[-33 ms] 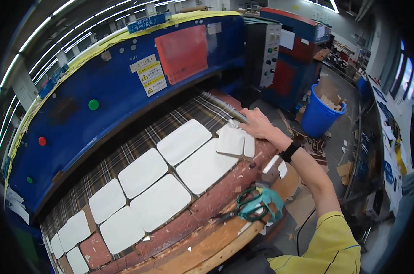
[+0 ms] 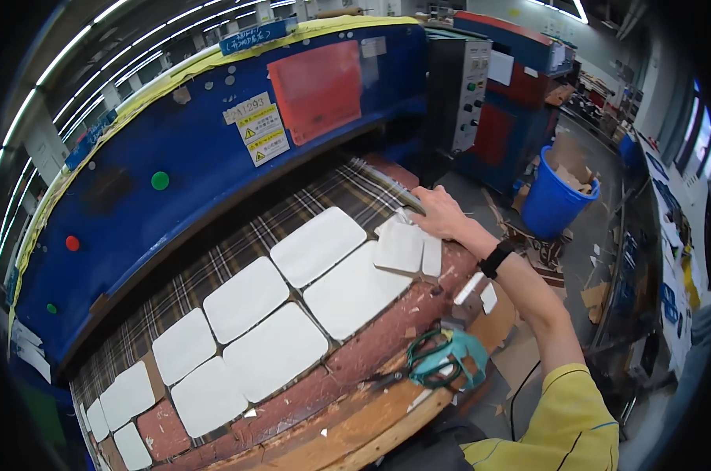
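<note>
My right hand (image 2: 442,213), with a dark band on its wrist, is closed at the far right end of the plaid fabric (image 2: 324,188), on a thick strip along its edge. The thumb and the undersides of the fingers are hidden. Right beside the hand, small white pieces (image 2: 399,250) lie overlapping. Several larger white rounded panels (image 2: 277,357) lie flat in two rows from there to the left, over the fabric and a worn reddish board (image 2: 371,341). My left hand is out of view.
Dark-handled scissors (image 2: 426,357) and a teal item (image 2: 469,357) lie on the wooden near edge (image 2: 379,416). Behind the fabric rises a blue machine (image 2: 190,133). A control panel (image 2: 471,98) stands beyond my hand. A blue bin (image 2: 558,196) with cardboard scraps is at right.
My right hand keeps its place at the fabric's edge. The small white pieces beside it are turned slightly. The whole view has shifted a little.
</note>
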Tool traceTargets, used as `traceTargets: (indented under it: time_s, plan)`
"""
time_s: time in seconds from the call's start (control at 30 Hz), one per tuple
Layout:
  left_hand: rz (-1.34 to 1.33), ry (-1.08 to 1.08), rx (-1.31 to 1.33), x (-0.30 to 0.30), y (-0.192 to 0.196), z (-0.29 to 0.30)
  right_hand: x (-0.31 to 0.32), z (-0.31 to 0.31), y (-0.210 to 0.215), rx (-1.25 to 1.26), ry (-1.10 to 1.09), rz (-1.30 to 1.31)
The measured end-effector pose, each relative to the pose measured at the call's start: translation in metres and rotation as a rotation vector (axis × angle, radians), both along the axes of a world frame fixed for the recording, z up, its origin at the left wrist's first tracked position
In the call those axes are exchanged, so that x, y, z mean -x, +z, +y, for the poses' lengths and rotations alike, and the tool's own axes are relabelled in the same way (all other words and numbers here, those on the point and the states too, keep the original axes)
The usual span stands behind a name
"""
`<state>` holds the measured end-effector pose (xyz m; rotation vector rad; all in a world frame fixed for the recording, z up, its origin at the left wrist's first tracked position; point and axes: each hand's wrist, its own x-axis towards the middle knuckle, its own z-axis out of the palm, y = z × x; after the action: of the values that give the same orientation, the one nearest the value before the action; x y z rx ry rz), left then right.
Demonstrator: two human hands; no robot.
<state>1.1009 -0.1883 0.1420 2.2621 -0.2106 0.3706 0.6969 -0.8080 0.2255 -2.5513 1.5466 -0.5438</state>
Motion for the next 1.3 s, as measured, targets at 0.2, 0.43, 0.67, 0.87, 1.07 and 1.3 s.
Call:
traceTargets:
  time_s: [0.2,0.43,0.67,0.87,1.07,1.3]
  plan:
    - [0.052,0.034,-0.073,0.003,0.009,-0.006,-0.037,-0.084,-0.036,-0.074,-0.054,0.144]
    - [-0.037,-0.019,-0.091,-0.023,-0.032,0.029,-0.028,-0.142,-0.016,-0.376,-0.044,-0.274]
    - [-0.045,-0.054,0.114,-0.040,-0.063,0.052,-0.043,-0.120,0.020,-1.065,0.067,-0.780]
    - [-0.020,0.012,-0.093,-0.022,-0.029,0.029,-0.052,-0.113,0.012,-0.794,0.066,-0.367]
    - [-0.001,-0.326,-0.085,-0.006,0.049,-0.086,-0.018,-0.126,0.003,-0.522,-0.071,0.005]
    - [0.326,-0.849,-0.196,0.087,0.168,-0.308,-0.012,-0.149,-0.015,-0.938,0.168,-0.375]
